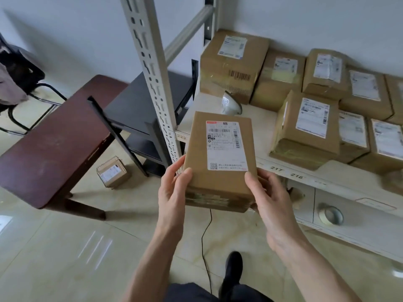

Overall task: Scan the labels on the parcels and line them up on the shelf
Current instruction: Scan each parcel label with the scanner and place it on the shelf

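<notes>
From the head view, both hands hold one brown parcel (218, 162) in the air just in front of the shelf (257, 127), label side up. The left hand (174, 192) grips the parcel's lower left edge, thumb on top and fingers (177, 165) curled round the side. The right hand (268, 197) grips the lower right corner, thumb lying on the top face, its other fingers hidden beneath. The white label (226, 146) carries barcodes and a QR code; the print is too small to read.

On the shelf behind the held parcel lies a grey scanner (231, 103), near the left end. To its right, other parcels (305, 125) sit in two rows, labels upward, touching or just beside each other. Number tags run along the shelf's front edge. On the lower shelf lies a roll of tape (330, 214).

On the floor to the left, one small parcel (113, 173) rests beside a dark red surface (54, 144). A black cable (205, 236) trails across the tiles.
</notes>
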